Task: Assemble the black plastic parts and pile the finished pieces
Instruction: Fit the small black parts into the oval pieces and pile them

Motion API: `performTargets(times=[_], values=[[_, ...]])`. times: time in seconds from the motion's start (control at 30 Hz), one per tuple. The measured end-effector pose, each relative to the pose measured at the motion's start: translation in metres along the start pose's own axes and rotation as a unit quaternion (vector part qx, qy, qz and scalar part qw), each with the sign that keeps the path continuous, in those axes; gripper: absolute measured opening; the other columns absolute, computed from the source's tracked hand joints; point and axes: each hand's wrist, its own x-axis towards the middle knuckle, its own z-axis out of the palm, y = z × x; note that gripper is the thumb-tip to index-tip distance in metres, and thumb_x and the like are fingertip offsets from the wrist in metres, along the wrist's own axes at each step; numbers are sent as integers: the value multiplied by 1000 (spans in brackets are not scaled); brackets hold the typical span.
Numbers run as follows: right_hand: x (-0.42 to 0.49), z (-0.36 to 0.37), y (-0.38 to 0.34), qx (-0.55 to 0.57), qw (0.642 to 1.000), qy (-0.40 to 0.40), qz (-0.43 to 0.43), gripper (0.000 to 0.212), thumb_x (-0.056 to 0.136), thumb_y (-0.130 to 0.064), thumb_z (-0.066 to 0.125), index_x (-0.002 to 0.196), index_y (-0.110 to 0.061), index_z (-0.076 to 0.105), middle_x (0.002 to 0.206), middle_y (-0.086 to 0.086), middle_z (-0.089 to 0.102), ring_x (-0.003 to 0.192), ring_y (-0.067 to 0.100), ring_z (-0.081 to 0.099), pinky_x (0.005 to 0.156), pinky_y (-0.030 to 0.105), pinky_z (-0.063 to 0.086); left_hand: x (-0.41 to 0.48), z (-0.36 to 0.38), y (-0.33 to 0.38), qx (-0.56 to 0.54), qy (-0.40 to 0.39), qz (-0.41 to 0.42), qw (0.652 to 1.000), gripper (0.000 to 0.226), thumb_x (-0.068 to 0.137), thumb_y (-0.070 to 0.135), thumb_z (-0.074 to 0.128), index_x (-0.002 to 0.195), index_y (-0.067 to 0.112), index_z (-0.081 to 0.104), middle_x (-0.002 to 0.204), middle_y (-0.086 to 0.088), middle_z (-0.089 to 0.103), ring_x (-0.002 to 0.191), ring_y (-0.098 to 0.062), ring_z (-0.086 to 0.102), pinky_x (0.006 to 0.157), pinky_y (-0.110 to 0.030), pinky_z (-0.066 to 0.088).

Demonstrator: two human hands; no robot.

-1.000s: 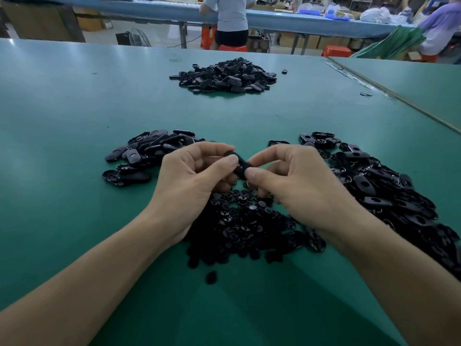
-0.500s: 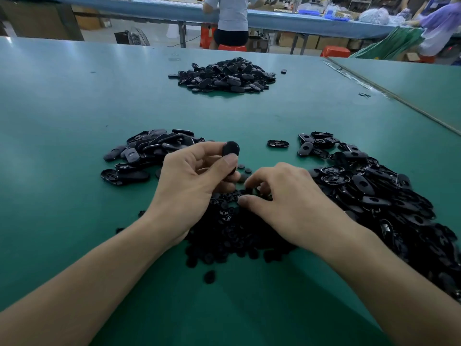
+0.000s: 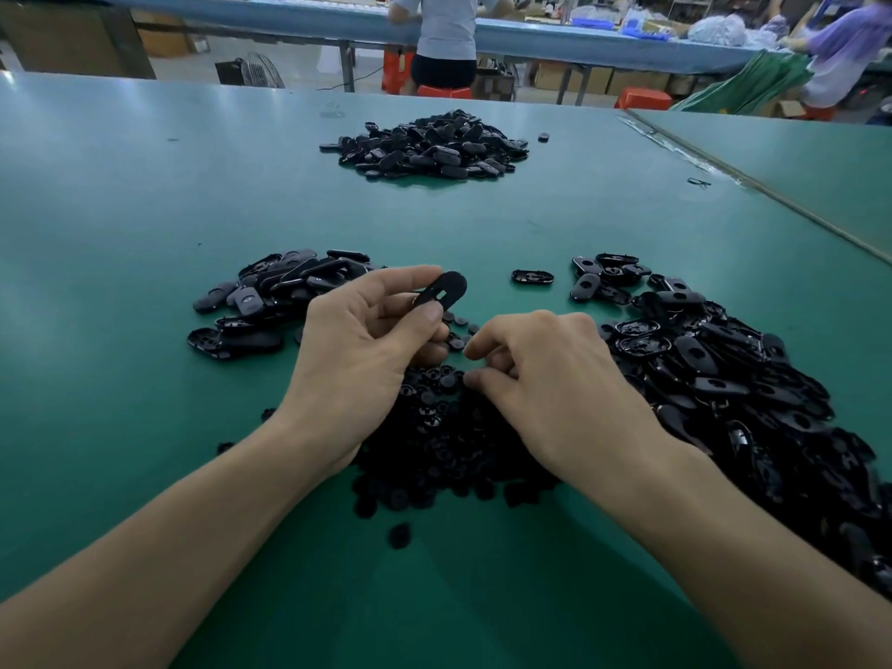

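My left hand [image 3: 367, 350] pinches a black oval plastic piece [image 3: 444, 289] with a slot, held tilted above the table. My right hand [image 3: 550, 379] rests fingers-down on the pile of small round black parts [image 3: 434, 441], thumb and forefinger pinched at the pile's top; whether a part sits between them is hidden. A pile of oval shells [image 3: 733, 379] spreads to the right. A smaller pile of oval pieces [image 3: 270, 296] lies to the left. A larger heap of black pieces [image 3: 429, 147] sits far across the green table [image 3: 145, 210].
One loose oval shell [image 3: 532, 276] lies between the near piles. A single round part [image 3: 399, 534] lies near the table's front. A second table [image 3: 796, 161] abuts on the right. People stand at a blue bench [image 3: 531, 36] behind.
My hands have separated. The left hand lifted the oval piece up and away; the right hand dropped onto the pile of small round parts.
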Motion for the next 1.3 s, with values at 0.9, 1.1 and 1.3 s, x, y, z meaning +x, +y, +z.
performTargets(times=[0.9, 1.1, 1.3], values=[[-2, 11, -4, 96, 963, 219, -123, 13, 93, -11, 69, 103, -16, 76, 84, -4, 70, 71, 1, 57, 73, 6, 42, -2, 1, 1, 29, 11, -11, 999, 18, 87, -3, 71, 93, 14, 69, 81, -7, 76, 72, -16, 73, 64, -18, 55], [0, 9, -6, 192, 951, 221, -98, 10, 90, -8, 71, 93, -17, 74, 79, -14, 69, 78, 2, 64, 68, 5, 44, -4, 2, 3, 72, -11, 3, 997, 20, 85, -3, 74, 91, 16, 74, 79, -7, 76, 72, -17, 73, 66, -21, 57], [1, 5, -5, 194, 962, 182, -62, 16, 89, -11, 72, 93, -25, 78, 85, -8, 66, 82, 1, 60, 68, 5, 41, -5, 2, 5, 83, -28, 21, 996, 23, 83, -4, 75, 89, 19, 76, 80, -5, 77, 71, -15, 72, 69, -23, 59]])
